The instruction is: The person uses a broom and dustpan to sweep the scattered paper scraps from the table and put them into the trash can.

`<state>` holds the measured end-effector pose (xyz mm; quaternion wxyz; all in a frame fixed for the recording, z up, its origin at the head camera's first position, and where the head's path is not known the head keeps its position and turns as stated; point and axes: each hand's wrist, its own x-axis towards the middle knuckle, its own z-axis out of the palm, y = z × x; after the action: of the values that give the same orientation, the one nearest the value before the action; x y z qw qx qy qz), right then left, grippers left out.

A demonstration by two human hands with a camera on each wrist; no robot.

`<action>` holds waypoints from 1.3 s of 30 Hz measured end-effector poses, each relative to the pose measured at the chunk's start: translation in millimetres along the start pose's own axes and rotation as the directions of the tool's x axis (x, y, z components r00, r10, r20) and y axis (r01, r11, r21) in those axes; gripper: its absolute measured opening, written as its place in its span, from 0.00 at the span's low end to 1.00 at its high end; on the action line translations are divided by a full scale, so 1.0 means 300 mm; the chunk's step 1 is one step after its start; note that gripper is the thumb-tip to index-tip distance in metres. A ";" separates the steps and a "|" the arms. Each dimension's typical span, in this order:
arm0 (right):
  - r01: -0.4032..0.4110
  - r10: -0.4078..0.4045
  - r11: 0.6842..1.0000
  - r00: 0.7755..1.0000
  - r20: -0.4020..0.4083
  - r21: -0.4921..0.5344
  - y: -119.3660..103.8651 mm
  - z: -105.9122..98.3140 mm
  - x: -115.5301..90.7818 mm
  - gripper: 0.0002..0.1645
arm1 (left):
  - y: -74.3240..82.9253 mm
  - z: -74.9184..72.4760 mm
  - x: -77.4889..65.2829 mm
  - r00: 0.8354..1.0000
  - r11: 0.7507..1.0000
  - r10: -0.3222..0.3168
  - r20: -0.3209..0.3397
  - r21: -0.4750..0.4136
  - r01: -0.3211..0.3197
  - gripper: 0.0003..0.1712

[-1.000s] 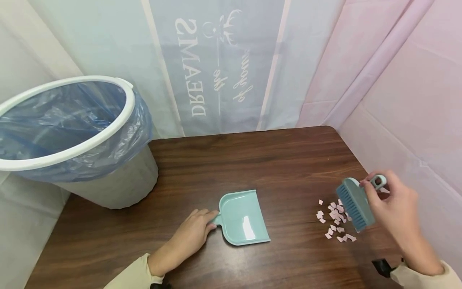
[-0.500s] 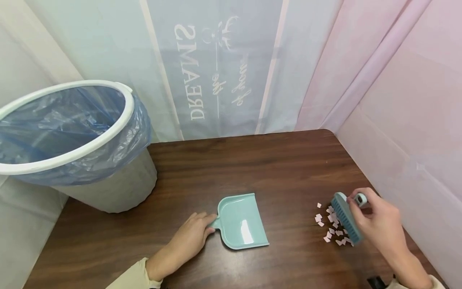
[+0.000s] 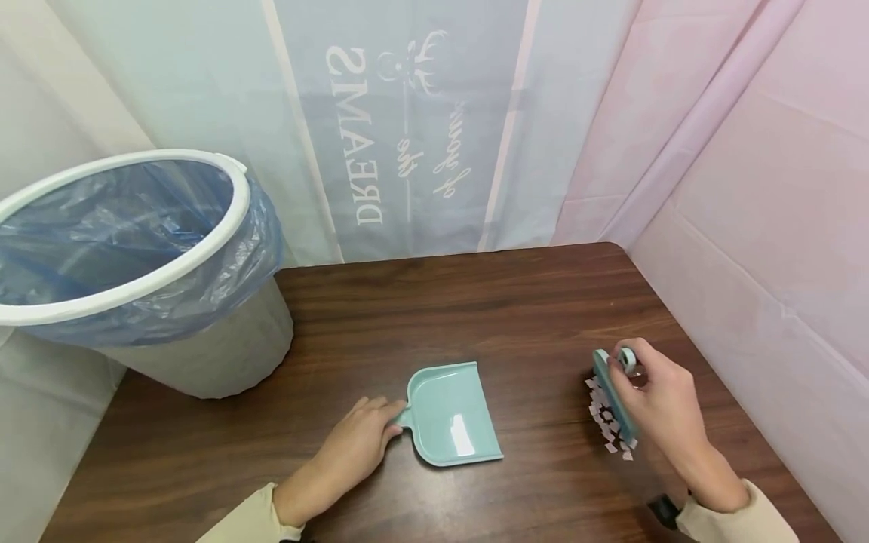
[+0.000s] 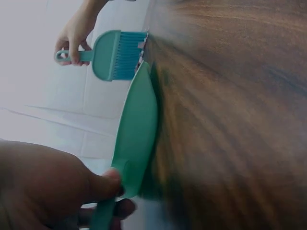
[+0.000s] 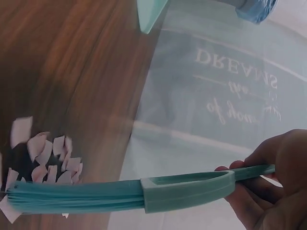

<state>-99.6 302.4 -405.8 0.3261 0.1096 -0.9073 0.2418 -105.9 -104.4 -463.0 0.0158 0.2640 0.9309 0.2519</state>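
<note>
"Right hand (image 3: 660, 400)?"
"Grips the brush (image 3: 614, 396), bristles (image 5: 76, 196) down at the scraps (image 5: 42, 152), evidently so they gather ahead of it."
"Left hand (image 3: 356, 441)?"
"Grips the pan (image 3: 444, 415) on the table (image 3: 421, 309), open edge (image 3: 488, 411) facing the scraps but well apart, presumably to keep it steady."

Dustpan handle (image 3: 405, 417) partly hidden beneath left hand (image 3: 358, 439)

White mirrored lettering "DREAMS" (image 3: 363, 136), "the" (image 3: 403, 157), "of your" (image 3: 451, 151) on grey-blue cloth (image 3: 451, 222), well beyond left fingers (image 3: 390, 409).
</note>
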 end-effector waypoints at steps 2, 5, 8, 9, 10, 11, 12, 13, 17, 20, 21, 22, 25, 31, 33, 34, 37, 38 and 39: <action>0.001 -0.001 1.000 1.000 -0.003 0.027 -0.010 0.018 0.015 0.15 | -0.002 0.000 -0.002 1.000 1.000 -0.002 -0.011 0.011 0.002 0.21; -0.012 0.012 0.998 1.000 -0.003 0.060 -0.026 0.042 0.034 0.15 | -0.006 0.001 -0.004 1.000 1.000 -0.005 -0.017 0.015 0.005 0.21; -0.017 0.017 0.997 1.000 0.000 0.080 -0.042 0.058 0.041 0.15 | -0.007 0.002 -0.002 1.000 1.000 0.000 -0.009 0.009 0.000 0.21; -0.013 0.013 0.996 1.000 0.001 0.087 -0.048 0.063 0.042 0.15 | -0.006 0.003 -0.001 1.000 1.000 0.005 -0.007 0.008 -0.005 0.21; -0.011 0.011 0.996 1.000 0.000 0.091 -0.053 0.067 0.043 0.15 | -0.006 0.003 0.000 1.000 1.000 0.011 -0.005 0.008 -0.011 0.21; -0.007 0.007 0.995 1.000 0.002 0.098 -0.058 0.070 0.043 0.15 | -0.005 0.003 0.002 1.000 1.000 0.014 -0.005 0.006 -0.014 0.21; -0.003 0.003 0.995 1.000 0.002 0.105 -0.063 0.073 0.044 0.15 | -0.005 0.003 0.003 1.000 1.000 0.016 -0.005 0.007 -0.016 0.21; -0.004 0.004 0.993 1.000 0.002 0.114 -0.068 0.075 0.047 0.15 | -0.003 0.002 0.003 1.000 1.000 0.017 -0.005 0.006 -0.017 0.21; -0.007 0.008 0.989 1.000 -0.004 0.147 -0.080 0.068 0.062 0.14 | 0.000 0.000 0.004 1.000 1.000 0.007 -0.004 0.001 -0.007 0.21; -0.014 0.016 0.986 1.000 -0.009 0.166 -0.081 0.051 0.083 0.14 | 0.001 -0.001 0.005 1.000 1.000 -0.003 -0.005 0.001 0.003 0.21; -0.016 0.018 0.986 1.000 -0.009 0.168 -0.080 0.045 0.091 0.14 | 0.001 -0.002 0.005 1.000 1.000 -0.007 -0.005 0.001 0.007 0.21; -0.017 0.019 0.985 1.000 -0.010 0.170 -0.078 0.040 0.098 0.14 | 0.001 -0.002 0.005 1.000 1.000 -0.010 -0.005 0.002 0.010 0.21; -0.014 0.014 0.983 1.000 0.003 0.182 -0.065 0.029 0.118 0.14 | 0.001 -0.004 0.006 1.000 1.000 -0.015 -0.005 0.001 0.015 0.21; -0.016 -0.003 0.966 0.997 0.073 0.257 -0.024 0.035 0.135 0.16 | 0.001 -0.004 0.007 1.000 1.000 -0.015 -0.007 -0.005 0.015 0.21; -0.009 -0.015 0.962 0.996 0.086 0.274 -0.011 0.041 0.134 0.17 | 0.002 -0.004 0.007 1.000 1.000 -0.014 -0.006 -0.007 0.014 0.21; -0.004 -0.024 0.959 0.995 0.095 0.285 -0.004 0.043 0.134 0.17 | 0.002 -0.003 0.007 1.000 1.000 -0.013 -0.006 -0.007 0.013 0.21; 0.015 -0.059 0.947 0.990 0.126 0.320 0.014 0.051 0.135 0.19 | 0.002 -0.004 0.008 1.000 1.000 -0.010 -0.007 -0.010 0.010 0.21; 0.022 -0.072 0.943 0.988 0.138 0.332 0.021 0.054 0.136 0.19 | 0.003 -0.005 0.009 1.000 1.000 -0.008 -0.007 -0.010 0.008 0.21; 0.026 -0.082 0.939 0.985 0.150 0.344 0.028 0.056 0.136 0.19 | 0.003 -0.006 0.009 1.000 1.000 -0.007 -0.007 -0.010 0.007 0.21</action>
<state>-142.7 299.2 -393.9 0.2340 0.2088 -0.8718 0.3763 -107.9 -103.1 -460.8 0.0145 0.2599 0.9306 0.2573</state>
